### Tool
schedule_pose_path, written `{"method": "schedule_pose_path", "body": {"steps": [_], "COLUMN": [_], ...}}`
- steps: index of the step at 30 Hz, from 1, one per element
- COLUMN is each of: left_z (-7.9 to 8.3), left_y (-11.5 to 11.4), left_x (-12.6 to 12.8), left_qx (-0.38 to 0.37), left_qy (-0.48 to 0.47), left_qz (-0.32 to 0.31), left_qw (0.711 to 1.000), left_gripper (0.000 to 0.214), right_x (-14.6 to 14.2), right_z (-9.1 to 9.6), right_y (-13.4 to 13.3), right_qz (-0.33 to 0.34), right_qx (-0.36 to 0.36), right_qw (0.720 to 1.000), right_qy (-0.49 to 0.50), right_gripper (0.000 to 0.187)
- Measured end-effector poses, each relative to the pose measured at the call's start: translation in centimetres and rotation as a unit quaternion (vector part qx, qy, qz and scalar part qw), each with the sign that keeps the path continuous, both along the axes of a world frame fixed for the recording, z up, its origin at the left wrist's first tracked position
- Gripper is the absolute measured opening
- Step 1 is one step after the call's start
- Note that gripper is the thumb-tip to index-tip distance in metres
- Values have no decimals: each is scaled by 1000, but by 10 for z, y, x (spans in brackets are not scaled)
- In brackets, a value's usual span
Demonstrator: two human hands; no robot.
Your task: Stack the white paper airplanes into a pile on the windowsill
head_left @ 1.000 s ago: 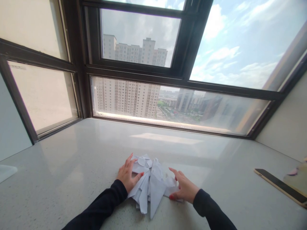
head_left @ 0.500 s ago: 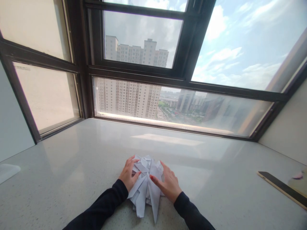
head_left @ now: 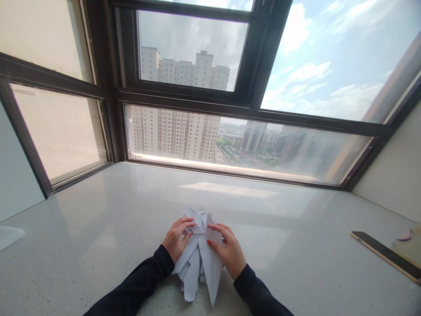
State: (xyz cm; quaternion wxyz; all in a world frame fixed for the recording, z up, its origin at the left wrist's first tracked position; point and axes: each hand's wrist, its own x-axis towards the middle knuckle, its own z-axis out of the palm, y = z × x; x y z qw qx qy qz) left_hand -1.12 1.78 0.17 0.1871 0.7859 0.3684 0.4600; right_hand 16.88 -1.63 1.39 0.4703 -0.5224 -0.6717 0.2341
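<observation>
A bundle of folded white paper pieces [head_left: 190, 281] lies on the pale speckled sill in front of me. Some pieces are long, and one on the right [head_left: 211, 267] narrows to a point toward me. My left hand [head_left: 177, 237] curls around the bundle's left side, fingertips over the top and thumb on the near part. On the other side, my right hand [head_left: 228, 248] grips the pointed folded paper between thumb and fingers. How the lower pieces are folded is hidden beneath the upper ones.
The speckled stone sill [head_left: 98, 237] runs back to dark-framed windows [head_left: 190, 98]. A phone [head_left: 386, 254] lies at the right, near a blurred yellowish object [head_left: 409, 245]. A white object [head_left: 9, 237] sits at the left edge.
My right hand's fingers have come in from the bundle's outer edge onto the top of the pointed paper. That paper has shifted slightly. My left hand stays on the left side.
</observation>
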Motion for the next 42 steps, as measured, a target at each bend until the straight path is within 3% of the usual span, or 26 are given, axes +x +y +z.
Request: {"method": "schedule_pose_path", "body": {"steps": [4,8,20,27,34,42], "left_z": [15,19,11,11,15,-4], "left_y": [-6,-8,-2,-5,-5,7], "left_x": [-3,-6,-9,-6,-7,-8], "left_qx": [27,47,12,-39,-7,15], "left_qy": [-41,-67,-65,-98,-175,-71], "left_qz": [50,96,144,119,81,117], "left_qw": [998,992,987,987,981,990], "left_gripper": [25,27,43,36,31,42], "right_x": [8,16,37,42,36,32], "right_z": [2,1,-11,-19,-23,-15], "right_y": [1,4,14,20,19,13], "right_qz": [-46,-72,-188,-180,-153,-108], "right_qx": [29,62,69,84,83,66], "right_qw": [997,992,975,974,974,975], "right_qy": [58,88,-92,-112,-145,-181], "right_gripper": [25,25,19,28,42,57]}}
